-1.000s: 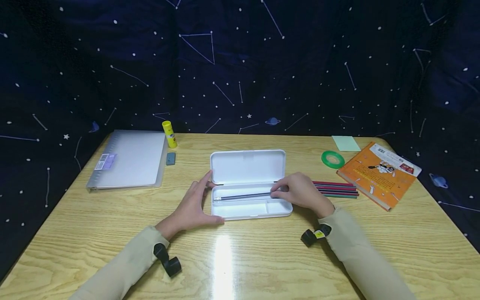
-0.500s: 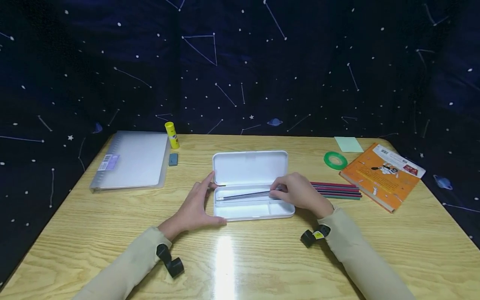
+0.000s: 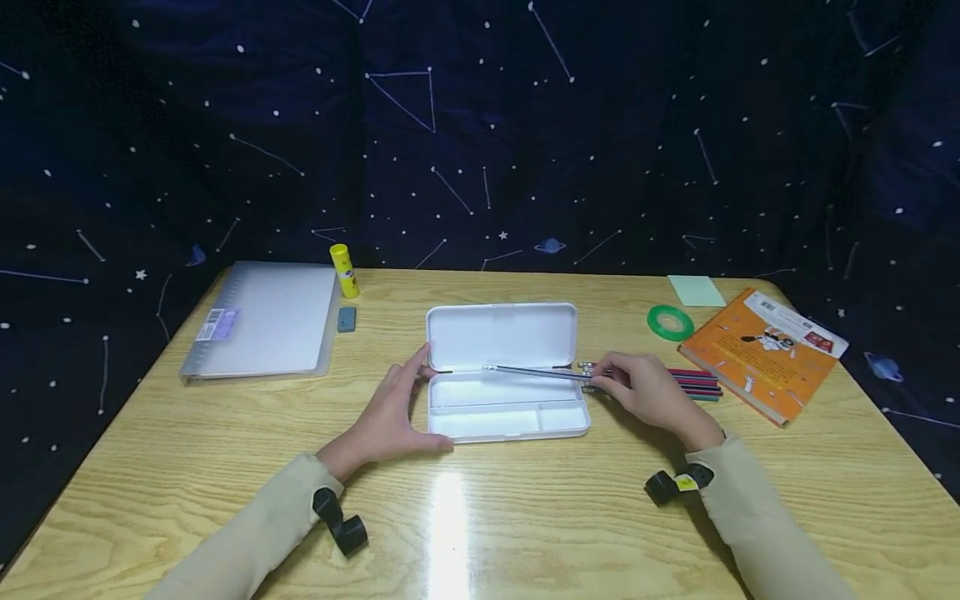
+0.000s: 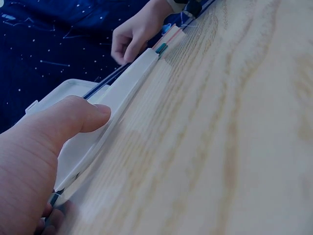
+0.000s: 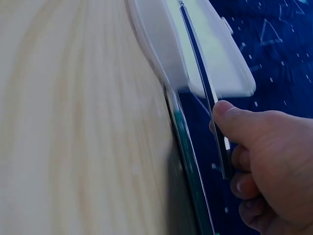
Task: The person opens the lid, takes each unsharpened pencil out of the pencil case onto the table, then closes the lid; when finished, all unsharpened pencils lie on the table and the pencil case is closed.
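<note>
Table: pale wooden table (image 3: 525, 533) with strong grain and a glossy patch of glare near the front edge; smooth, flat top.
Left hand: left hand (image 3: 390, 412) lies on the table at the left short end of the case, fingers nearly straight, thumb pressed along the front corner of the tray, grasping nothing; a beige sleeve covers the forearm.
Case: white hard-plastic pencil case (image 3: 504, 398) with rounded corners, hinged lid thrown back flat behind the tray; the tray has a long trough and a smaller divided front section; matte, smooth surface.
Right hand: right hand (image 3: 651, 390) sits just right of the case, thumb and curled fingers pinching the end of the pencil; beige sleeve.
Pencil: thin dark round pencil (image 3: 536, 372) with a metal band at the held end, raised above the back of the tray and crossing the hinge line, tip pointing left; it rests on nothing visible but the fingers.
Pencil pile: bundle of red and green pencils (image 3: 693, 383) lying side by side on the table, just behind the right hand, partly hidden by it.
Eraser: small grey rectangular eraser (image 3: 346, 319), left of the case.
Tape: green ring of tape (image 3: 670, 321), flat, glossy.
Folder: translucent grey plastic folder (image 3: 262, 321) with a barcode label.
Book: orange paperback book (image 3: 761, 350), set at an angle.
Glue: yellow cylindrical glue stick (image 3: 344, 270), upright.
Note: pale green square sticky note (image 3: 696, 289).
Backdrop: dark navy cloth (image 3: 480, 125) printed with white stars and lines.
</note>
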A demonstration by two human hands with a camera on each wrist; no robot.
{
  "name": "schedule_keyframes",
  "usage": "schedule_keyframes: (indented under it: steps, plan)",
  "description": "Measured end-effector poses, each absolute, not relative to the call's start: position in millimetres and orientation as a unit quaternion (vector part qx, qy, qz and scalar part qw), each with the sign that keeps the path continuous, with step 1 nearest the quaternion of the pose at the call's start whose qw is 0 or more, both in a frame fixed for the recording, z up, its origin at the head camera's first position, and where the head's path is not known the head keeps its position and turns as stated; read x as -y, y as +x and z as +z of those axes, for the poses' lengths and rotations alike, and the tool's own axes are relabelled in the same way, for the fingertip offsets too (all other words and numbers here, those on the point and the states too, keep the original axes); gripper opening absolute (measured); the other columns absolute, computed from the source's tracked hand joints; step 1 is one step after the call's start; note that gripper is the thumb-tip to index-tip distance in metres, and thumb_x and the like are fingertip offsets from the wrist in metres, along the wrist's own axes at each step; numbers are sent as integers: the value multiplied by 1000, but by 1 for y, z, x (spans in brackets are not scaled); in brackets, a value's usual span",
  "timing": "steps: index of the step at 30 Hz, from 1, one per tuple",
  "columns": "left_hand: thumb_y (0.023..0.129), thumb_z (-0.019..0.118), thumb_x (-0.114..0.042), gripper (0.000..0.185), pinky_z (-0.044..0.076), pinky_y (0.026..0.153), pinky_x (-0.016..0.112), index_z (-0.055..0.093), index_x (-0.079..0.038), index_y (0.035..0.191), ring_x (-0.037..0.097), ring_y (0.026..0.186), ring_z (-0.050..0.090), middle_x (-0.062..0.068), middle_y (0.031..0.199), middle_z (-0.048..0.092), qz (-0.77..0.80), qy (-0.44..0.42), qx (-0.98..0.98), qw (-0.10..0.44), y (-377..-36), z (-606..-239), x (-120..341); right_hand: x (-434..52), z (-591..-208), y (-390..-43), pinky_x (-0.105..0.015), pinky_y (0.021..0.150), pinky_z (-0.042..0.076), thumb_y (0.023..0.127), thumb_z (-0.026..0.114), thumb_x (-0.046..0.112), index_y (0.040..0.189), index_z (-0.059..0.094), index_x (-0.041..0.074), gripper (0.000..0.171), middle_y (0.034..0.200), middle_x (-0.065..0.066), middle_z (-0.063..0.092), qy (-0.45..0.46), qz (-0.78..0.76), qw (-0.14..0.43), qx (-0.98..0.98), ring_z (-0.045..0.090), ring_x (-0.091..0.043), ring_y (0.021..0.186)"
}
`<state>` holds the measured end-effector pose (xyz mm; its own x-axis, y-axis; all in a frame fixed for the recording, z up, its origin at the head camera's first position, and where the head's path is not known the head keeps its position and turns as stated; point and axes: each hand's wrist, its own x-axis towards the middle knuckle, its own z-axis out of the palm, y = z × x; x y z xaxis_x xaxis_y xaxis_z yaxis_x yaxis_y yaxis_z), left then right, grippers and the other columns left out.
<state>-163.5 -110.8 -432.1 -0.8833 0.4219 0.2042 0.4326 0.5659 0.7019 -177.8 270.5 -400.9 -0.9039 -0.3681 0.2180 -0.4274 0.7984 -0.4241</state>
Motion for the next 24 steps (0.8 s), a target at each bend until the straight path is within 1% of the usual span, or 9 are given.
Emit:
schedule_keyframes:
  steps: [5,7,10,12,16,19,24]
  plan:
    - [55,90,-41,129,40,98,40,12,-13,155,16,110,43,1,131,52,-399,-240,885,4,-164,-433,111,-299,-403,-166,-22,52,33,89,68,15,89,68,9,6,63,7,49,185,235,80,951,39,-4,56]
    - [55,90,-41,129,40,98,40,13,-13,155,16,110,43,0,131,52,-400,-240,885,4,-164,-434,112,-309,-405,-163,-21,50,33,88,69,13,87,68,10,4,61,9,48,188,228,98,950,38,-2,55]
    - [56,90,-41,129,41,97,39,13,-12,155,16,110,43,0,131,52,-400,-240,884,4,-164,-434,112,-324,-407,-159,-21,49,31,87,70,13,85,68,13,3,59,11,45,191,221,108,950,35,0,53]
    - [56,90,-40,129,41,96,39,13,-12,155,16,109,43,0,131,52,-400,-242,884,7,-164,-434,112,-334,-407,-155,-21,48,29,87,70,13,85,68,14,4,58,11,43,186,225,98,951,34,0,52]
    - [56,90,-41,129,41,96,39,13,-11,155,16,109,43,1,131,52,-398,-244,884,7,-164,-434,112,-351,-406,-149,-21,49,29,90,67,17,86,67,13,6,61,10,42,175,239,63,953,35,0,53]
    - [56,90,-41,129,40,97,39,13,-12,155,16,108,42,1,131,52,-398,-244,884,5,-164,-433,111,-363,-406,-145,-22,49,30,89,68,12,85,67,12,4,62,9,42,180,256,58,948,37,0,55]
    - [56,89,-42,129,40,97,39,13,-12,155,16,109,42,1,131,52,-398,-245,884,5,-164,-432,111,-380,-405,-139,-22,50,31,87,69,6,84,67,14,8,62,10,43,179,258,60,948,38,0,55]
